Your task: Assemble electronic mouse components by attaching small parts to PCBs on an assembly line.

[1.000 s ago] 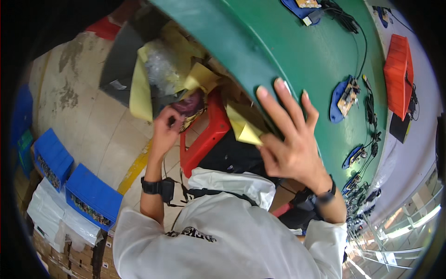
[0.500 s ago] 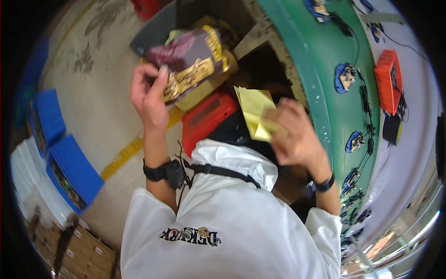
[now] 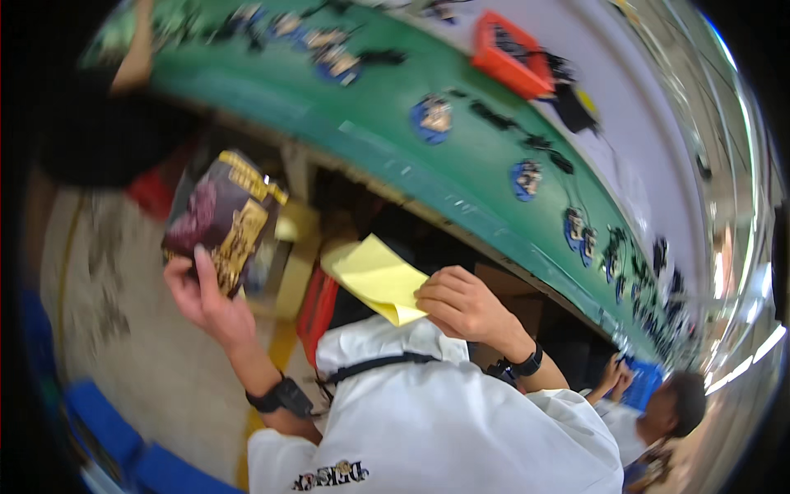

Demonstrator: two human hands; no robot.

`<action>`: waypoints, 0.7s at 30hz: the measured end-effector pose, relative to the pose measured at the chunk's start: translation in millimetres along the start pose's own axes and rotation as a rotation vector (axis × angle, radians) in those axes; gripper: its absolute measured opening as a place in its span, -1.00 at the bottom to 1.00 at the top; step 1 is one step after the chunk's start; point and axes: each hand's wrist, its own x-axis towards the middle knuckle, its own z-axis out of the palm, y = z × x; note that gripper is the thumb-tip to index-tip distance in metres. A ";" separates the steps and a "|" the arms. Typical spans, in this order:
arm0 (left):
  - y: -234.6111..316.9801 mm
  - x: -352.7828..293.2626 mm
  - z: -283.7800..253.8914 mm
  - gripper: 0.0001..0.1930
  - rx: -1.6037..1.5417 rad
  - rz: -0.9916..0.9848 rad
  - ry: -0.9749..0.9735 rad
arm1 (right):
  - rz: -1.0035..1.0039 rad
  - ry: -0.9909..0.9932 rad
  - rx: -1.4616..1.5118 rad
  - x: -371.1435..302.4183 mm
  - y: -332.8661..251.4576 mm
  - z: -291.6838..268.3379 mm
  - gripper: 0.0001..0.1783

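My left hand (image 3: 212, 303) grips the lower edge of a dark, glossy printed bag (image 3: 222, 216) with yellow and purple patterns. The thumb lies across its front, and the bag is held up in front of me to the left. In my right hand (image 3: 471, 306) is a folded yellow paper sheet (image 3: 374, 278), pinched at its right end. The sheet points left over my lap, apart from the bag. Whether the bag holds anything is not visible.
A green workbench (image 3: 374, 152) runs across ahead, bearing several round blue pieces (image 3: 432, 118) with wires and a red tray (image 3: 512, 56). Blue bins (image 3: 103, 421) stand low at left. Another person (image 3: 650, 416) is at lower right; a co-worker's arm (image 3: 138, 51) shows at upper left.
My view has turned toward the bench, which now stretches across ahead. The bag and yellow sheet remain in my hands; the sheet now points left, and my right hand is less blurred.
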 end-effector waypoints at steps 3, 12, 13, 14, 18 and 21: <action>2.5 15.1 69.5 -0.87 -0.038 -0.045 -0.221 | 0.155 0.166 -0.091 -35.9 2.6 -21.2 -0.66; -16.3 73.3 356.3 -0.84 -0.214 -0.319 -0.762 | 0.481 0.553 -0.016 -75.4 18.9 -44.1 -0.76; -20.2 77.5 401.4 -0.85 -0.198 -0.321 -0.789 | 0.501 0.550 0.014 -76.8 24.4 -48.9 -0.77; -25.2 87.3 442.9 -0.84 -0.188 -0.282 -0.784 | 0.506 0.542 0.048 -72.6 31.6 -54.9 -0.77; -83.6 104.3 652.5 -0.74 -0.349 -0.291 -0.872 | 0.499 0.531 0.183 -61.8 72.4 -75.7 -0.82; -108.9 169.5 828.7 -0.72 -0.412 0.035 -0.755 | 0.511 0.400 0.327 -50.8 91.5 -92.0 -0.80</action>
